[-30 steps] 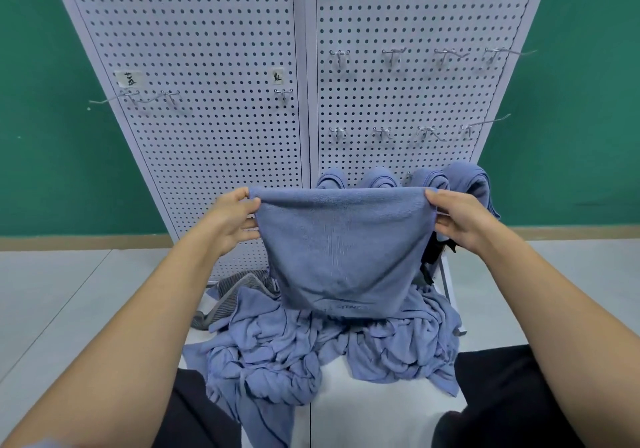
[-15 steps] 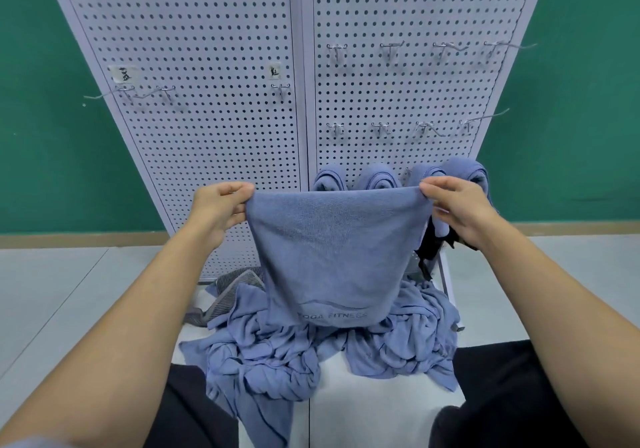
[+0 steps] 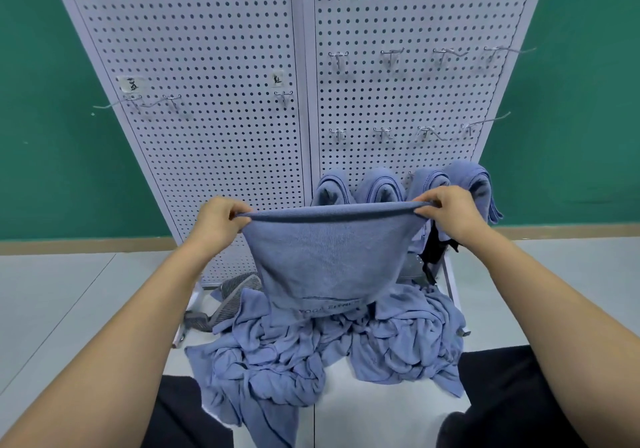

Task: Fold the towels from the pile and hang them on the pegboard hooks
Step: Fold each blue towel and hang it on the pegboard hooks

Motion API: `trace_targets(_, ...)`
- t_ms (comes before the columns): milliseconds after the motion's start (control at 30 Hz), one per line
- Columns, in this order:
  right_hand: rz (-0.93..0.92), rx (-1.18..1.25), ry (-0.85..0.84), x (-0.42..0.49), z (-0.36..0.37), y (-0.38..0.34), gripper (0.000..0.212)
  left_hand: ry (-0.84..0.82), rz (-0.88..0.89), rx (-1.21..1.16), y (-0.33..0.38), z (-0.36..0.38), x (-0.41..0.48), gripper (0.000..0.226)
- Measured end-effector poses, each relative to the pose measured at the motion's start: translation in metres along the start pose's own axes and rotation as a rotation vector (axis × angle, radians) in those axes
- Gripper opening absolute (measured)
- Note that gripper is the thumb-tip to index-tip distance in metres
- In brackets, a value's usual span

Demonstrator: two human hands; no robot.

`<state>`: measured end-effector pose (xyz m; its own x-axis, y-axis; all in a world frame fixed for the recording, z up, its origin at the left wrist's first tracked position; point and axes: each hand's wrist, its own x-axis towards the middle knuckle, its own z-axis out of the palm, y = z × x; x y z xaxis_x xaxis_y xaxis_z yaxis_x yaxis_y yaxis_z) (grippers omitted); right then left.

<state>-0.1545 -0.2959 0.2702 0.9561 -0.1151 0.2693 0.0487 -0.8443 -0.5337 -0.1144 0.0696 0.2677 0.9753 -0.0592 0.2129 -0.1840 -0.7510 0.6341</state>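
Note:
I hold a folded blue towel stretched out in front of me, above a crumpled pile of blue towels on the floor. My left hand pinches its top left corner and my right hand pinches its top right corner. The towel hangs down, with printed lettering near its lower edge. Behind it stands the white pegboard. Several folded blue towels hang on the lowest row of hooks of the right panel. Bare metal hooks sit in two rows above them.
A grey mesh object lies at the left foot of the pegboard stand. A black strap hangs behind the held towel at the right. More hooks and two paper labels are on the left panel. A green wall is behind, and my dark trouser legs are at the bottom.
Both hands have raised the towel a little and pulled its top edge tighter. The lower edge has lifted, so the printed lettering now shows above the pile.

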Motion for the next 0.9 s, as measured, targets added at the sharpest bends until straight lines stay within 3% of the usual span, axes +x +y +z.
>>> trace_targets(100, 0.031, 0.046, 0.093, 0.001, -0.004, 0.001, 0.013, 0.016, -0.031, -0.075, -0.008, -0.006, 0.004, 0.015)
trace_targets(200, 0.158, 0.401, 0.109, -0.003, -0.009, -0.002, 0.022, -0.011, -0.154, -0.377, -0.009, -0.013, 0.004, 0.018)
trace_targets(300, 0.285, 0.846, 0.016, -0.007, -0.014, -0.01, 0.025, -0.152, -0.29, -0.795, -0.007, -0.02, 0.004, 0.013)
trace_targets(367, 0.405, 1.072, -0.088, -0.006, -0.016, -0.013, 0.018, -0.207, -0.478, -1.047, -0.007, -0.02, 0.003, 0.009)
trace_targets(500, 0.628, 1.307, -0.215, -0.001, -0.009, -0.016, 0.008, -0.197, -0.723, -1.274, -0.004, -0.01, 0.007, 0.007)
trace_targets(600, 0.62, 1.288, -0.162, 0.001, -0.003, -0.03, 0.008, -0.154, -0.666, -1.279, 0.014, -0.002, 0.007, 0.005)
trace_targets(767, 0.39, 1.064, -0.117, -0.011, 0.018, -0.08, 0.003, -0.088, -0.41, -1.041, 0.068, 0.025, -0.01, 0.004)
trace_targets(900, 0.286, 0.947, -0.088, -0.022, 0.035, -0.109, 0.006, -0.1, -0.302, -0.909, 0.093, 0.044, -0.023, 0.008)
